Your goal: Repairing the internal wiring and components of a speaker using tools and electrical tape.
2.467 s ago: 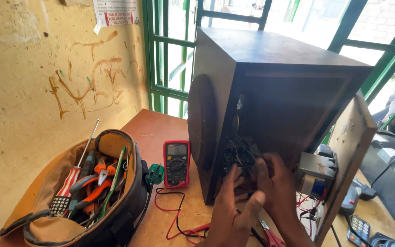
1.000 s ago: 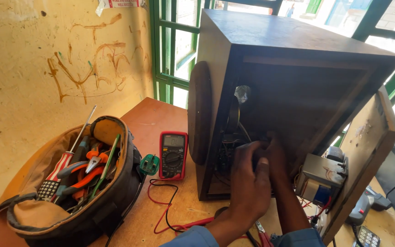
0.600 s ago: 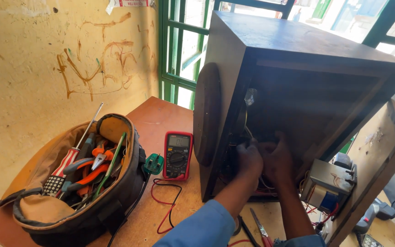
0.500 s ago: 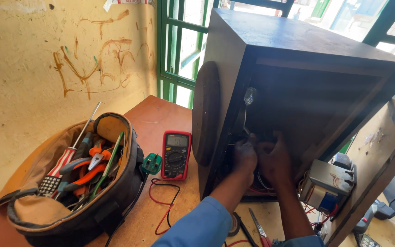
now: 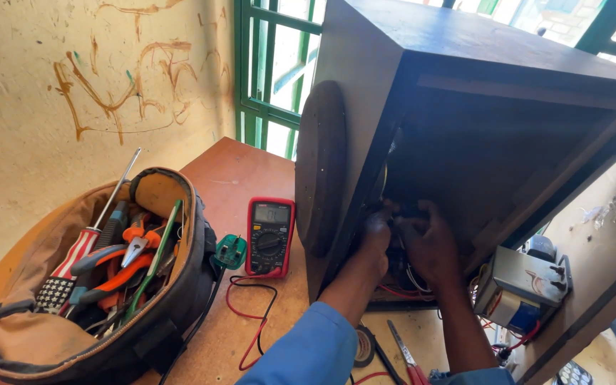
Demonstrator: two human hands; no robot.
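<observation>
Left hand [image 5: 378,229]: reaches into the open back of the dark wooden speaker cabinet [image 5: 465,93], fingers curled on wiring; what it grips, cannot tell.
Right hand [image 5: 430,242]: just beside the left, inside the same opening, fingers bent among wires; grip unclear.
Cabinet: stands on the wooden table [image 5: 229,178], by the green window frame.
Multimeter [image 5: 270,236]: red, lying left of the cabinet.
Tool bag [image 5: 101,278]: open, holding screwdrivers and pliers.
Transformer [image 5: 518,285]: on the detached back panel, right.

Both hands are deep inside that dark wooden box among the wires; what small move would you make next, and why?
Probably tilt the head lower to see in. The left hand and right hand meet at the wires inside the wooden cabinet, where it is too dark to tell what the fingers grip.
</observation>
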